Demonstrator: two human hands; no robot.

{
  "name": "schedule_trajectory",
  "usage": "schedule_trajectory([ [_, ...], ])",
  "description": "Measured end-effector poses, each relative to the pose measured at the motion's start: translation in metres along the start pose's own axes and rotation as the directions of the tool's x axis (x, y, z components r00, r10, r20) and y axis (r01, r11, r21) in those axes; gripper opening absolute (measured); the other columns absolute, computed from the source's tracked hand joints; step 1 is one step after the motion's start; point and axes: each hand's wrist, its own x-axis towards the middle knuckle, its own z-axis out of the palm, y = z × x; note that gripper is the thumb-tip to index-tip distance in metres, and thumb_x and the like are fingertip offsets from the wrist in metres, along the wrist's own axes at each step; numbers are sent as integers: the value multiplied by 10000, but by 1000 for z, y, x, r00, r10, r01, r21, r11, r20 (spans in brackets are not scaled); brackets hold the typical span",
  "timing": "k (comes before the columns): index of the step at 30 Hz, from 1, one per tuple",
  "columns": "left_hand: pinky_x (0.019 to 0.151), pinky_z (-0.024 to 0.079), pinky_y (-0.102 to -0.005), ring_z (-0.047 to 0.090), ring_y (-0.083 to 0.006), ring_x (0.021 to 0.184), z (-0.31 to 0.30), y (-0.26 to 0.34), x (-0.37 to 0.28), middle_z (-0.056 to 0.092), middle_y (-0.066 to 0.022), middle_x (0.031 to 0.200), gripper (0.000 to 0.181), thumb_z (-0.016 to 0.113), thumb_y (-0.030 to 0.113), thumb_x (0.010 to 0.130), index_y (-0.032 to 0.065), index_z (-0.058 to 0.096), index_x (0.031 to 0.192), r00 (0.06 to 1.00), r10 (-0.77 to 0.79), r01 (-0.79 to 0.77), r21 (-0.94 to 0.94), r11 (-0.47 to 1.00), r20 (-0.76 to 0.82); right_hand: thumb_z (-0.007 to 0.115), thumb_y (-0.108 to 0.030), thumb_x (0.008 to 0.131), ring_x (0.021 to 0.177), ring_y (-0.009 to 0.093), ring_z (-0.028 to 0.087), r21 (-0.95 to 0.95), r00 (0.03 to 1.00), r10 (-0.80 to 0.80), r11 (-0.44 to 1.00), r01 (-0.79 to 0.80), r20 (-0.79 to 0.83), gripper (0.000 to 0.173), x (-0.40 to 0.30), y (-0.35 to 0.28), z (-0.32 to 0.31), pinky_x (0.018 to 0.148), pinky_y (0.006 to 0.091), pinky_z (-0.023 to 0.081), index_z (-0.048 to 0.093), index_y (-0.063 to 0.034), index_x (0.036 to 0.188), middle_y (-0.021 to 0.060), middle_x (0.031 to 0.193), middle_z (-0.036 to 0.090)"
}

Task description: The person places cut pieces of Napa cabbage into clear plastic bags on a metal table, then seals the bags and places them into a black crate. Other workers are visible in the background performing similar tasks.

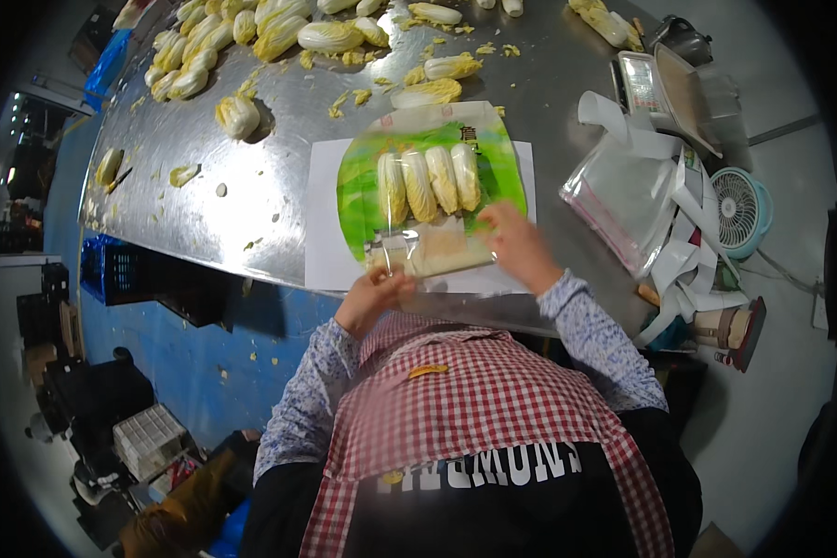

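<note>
Several small napa cabbages point(429, 183) lie side by side in a clear plastic bag point(446, 254) on a green printed sheet point(359, 188). White paper point(324, 230) lies beneath that sheet on a metal table point(181, 237). My left hand point(378, 296) pinches the bag's near left edge between thumb and fingers. My right hand point(519, 240), slightly blurred, is at the bag's near right side; its fingers are bent, and whether they grip the film I cannot tell.
Loose napa cabbages point(279, 35) and leaf scraps cover the far side. A knife point(120, 180) lies far left by a cabbage piece. On the right are a stack of clear bags point(628, 195), curled white strips point(683, 279), a scale point(645, 84) and a small fan point(739, 213).
</note>
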Motion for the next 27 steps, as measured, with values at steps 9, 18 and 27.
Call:
schedule_trajectory([
  [9, 923, 480, -334, 599, -201, 1005, 11, -8, -29, 614, -121, 1100, 288, 457, 201, 976, -25, 552, 1126, 985, -82, 93, -69, 993, 154, 597, -66, 784, 778, 340, 560, 282, 864, -228, 954, 105, 448, 103, -29, -61, 66, 688, 412, 465, 538, -31, 860, 157, 861, 545],
  [18, 965, 418, -355, 572, -221, 1021, 27, -17, -22, 616, -121, 1099, 357, 361, 271, 1005, -4, 547, 1136, 951, -142, 236, -347, 907, 276, 573, -44, 762, 731, 329, 595, 20, 865, -356, 928, 373, 353, 108, -49, -61, 62, 618, 405, 502, 523, 27, 826, 177, 854, 542],
  [27, 1011, 402, -380, 511, -221, 1177, 24, -21, -31, 536, -137, 1275, 418, 400, 271, 995, 4, 405, 1316, 971, -80, 143, -283, 948, 225, 642, -95, 758, 671, 236, 587, 224, 965, 12, 972, -73, 262, 148, -128, 15, 6, 595, 334, 484, 544, -41, 854, 101, 774, 551],
])
